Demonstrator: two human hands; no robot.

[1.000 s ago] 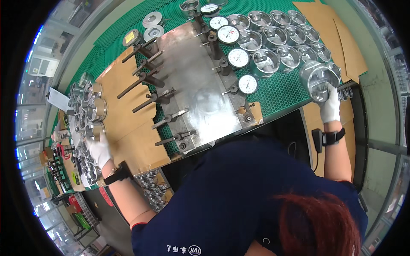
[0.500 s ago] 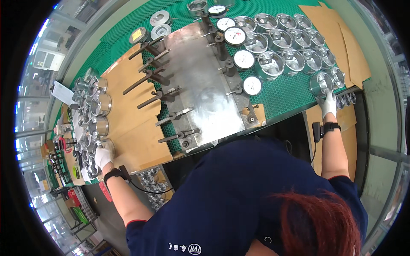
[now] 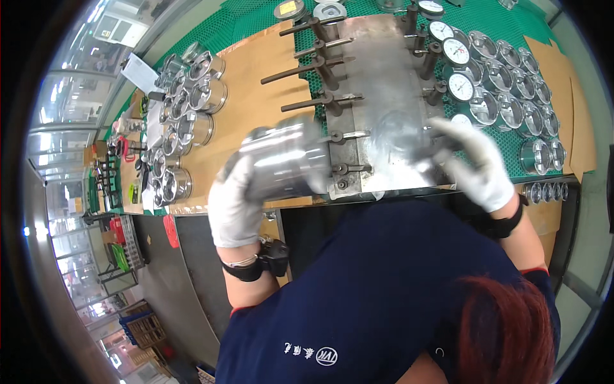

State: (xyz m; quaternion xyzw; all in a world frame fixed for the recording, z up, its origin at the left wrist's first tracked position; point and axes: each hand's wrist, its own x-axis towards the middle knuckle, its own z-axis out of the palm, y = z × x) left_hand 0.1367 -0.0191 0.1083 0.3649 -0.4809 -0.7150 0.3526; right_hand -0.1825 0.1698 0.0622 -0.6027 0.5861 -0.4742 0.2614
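The left hand (image 3: 238,203) gripped a piston (image 3: 288,160) beside the fixture (image 3: 377,102) for gauging; the right hand's (image 3: 476,166) blurred fingers' state couldn't be told.

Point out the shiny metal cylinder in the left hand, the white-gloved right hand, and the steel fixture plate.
Shiny metal cylinder (image 3: 284,160), head view, side wall.
White-gloved right hand (image 3: 476,166), head view, back of hand.
Steel fixture plate (image 3: 384,83), head view, bare top.

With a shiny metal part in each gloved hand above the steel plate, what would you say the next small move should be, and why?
Probably lower the left hand's metal cylinder onto the steel gauge plate. It is held just off the plate's near edge, level with the pegs and dial gauges, while the right hand already holds its blurred part over the plate.
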